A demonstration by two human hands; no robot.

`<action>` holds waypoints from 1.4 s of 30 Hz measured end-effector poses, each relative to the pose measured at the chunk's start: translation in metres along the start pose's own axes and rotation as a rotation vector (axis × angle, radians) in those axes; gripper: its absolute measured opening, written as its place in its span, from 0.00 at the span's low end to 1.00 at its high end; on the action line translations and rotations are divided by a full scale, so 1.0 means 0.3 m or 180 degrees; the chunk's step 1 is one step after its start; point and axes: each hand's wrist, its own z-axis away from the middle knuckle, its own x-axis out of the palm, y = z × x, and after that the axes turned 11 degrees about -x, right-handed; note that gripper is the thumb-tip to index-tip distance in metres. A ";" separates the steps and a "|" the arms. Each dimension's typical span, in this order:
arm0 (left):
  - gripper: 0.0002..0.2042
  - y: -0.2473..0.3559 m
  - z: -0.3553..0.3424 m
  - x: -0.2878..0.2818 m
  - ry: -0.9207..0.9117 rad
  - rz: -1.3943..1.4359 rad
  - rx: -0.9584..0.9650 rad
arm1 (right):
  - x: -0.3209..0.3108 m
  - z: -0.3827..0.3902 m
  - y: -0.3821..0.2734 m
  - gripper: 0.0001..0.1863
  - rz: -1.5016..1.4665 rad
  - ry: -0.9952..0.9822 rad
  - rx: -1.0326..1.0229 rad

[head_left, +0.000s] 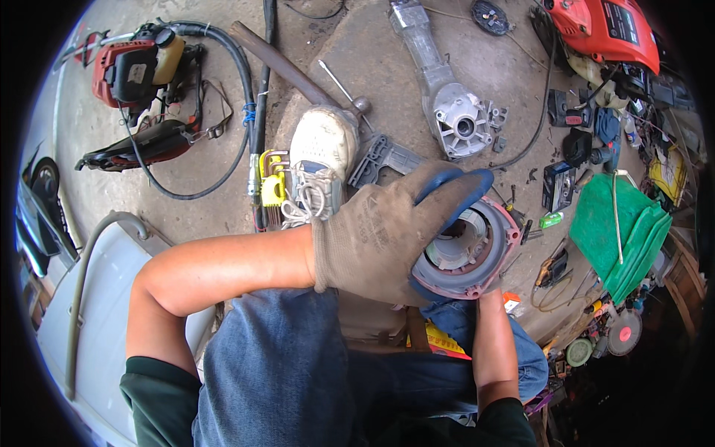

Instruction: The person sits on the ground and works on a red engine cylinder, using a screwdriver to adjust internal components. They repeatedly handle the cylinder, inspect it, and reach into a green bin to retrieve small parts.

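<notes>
My left hand, in a grey-brown work glove with blue-coated fingers, is closed around a round motor housing. Thumb and fingers clasp the housing's left and upper rim. Its squarish flange is reddish with screw holes, and grey rings surround a central opening that faces up. Behind the housing my right forearm rises from below; that hand is hidden, so its grip does not show. Beyond my hands, a grey metal gear housing lies on the floor with its long neck pointing away. A dark grey plastic casing lies beside my shoe.
A hammer and a screwdriver lie ahead of my shoe. Yellow-held hex keys are left of it. A red engine tool lies far left, a red machine far right. Green sheeting lies right.
</notes>
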 end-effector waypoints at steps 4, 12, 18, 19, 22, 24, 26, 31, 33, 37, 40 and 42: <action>0.55 -0.007 -0.002 -0.006 -0.0162 -0.0115 0.0037 | -0.016 -0.002 0.008 0.28 -0.0204 -0.0013 0.0092; 0.54 -0.017 -0.004 0.006 -0.0086 0.0065 0.0166 | -0.044 -0.007 0.013 0.28 -0.0530 -0.0067 0.0268; 0.55 -0.022 -0.001 0.010 -0.0086 0.0015 0.0118 | -0.040 -0.005 0.023 0.28 -0.0663 -0.0057 0.0331; 0.55 -0.023 0.001 0.011 -0.0065 -0.0014 0.0105 | -0.038 -0.006 0.026 0.28 -0.0683 -0.0050 0.0335; 0.55 -0.021 0.001 0.007 -0.0076 -0.0018 0.0068 | -0.022 -0.001 0.031 0.28 -0.0721 -0.0035 0.0367; 0.55 -0.022 0.001 0.002 -0.0145 -0.0034 0.0042 | -0.009 0.005 0.032 0.28 -0.0755 -0.0021 0.0379; 0.55 -0.025 0.000 -0.002 -0.0251 -0.0086 0.0014 | 0.004 0.009 0.034 0.28 -0.0794 -0.0018 0.0389; 0.55 -0.020 0.001 -0.005 -0.0245 -0.0058 -0.0030 | 0.020 0.018 0.043 0.28 -0.0855 -0.0004 0.0416; 0.55 -0.020 0.001 -0.003 -0.0258 -0.0066 -0.0020 | 0.021 0.024 0.042 0.28 -0.0894 0.0002 0.0437; 0.59 -0.010 0.000 -0.014 -0.0471 -0.0164 -0.0173 | 0.023 0.033 0.047 0.28 -0.0979 0.0037 0.0470; 0.61 -0.018 0.005 -0.017 -0.0495 -0.0139 -0.0208 | 0.026 0.038 0.058 0.28 -0.1069 0.0065 0.0515; 0.61 -0.026 0.006 -0.014 -0.0478 -0.0110 -0.0178 | 0.028 0.043 0.062 0.28 -0.1151 0.0069 0.0556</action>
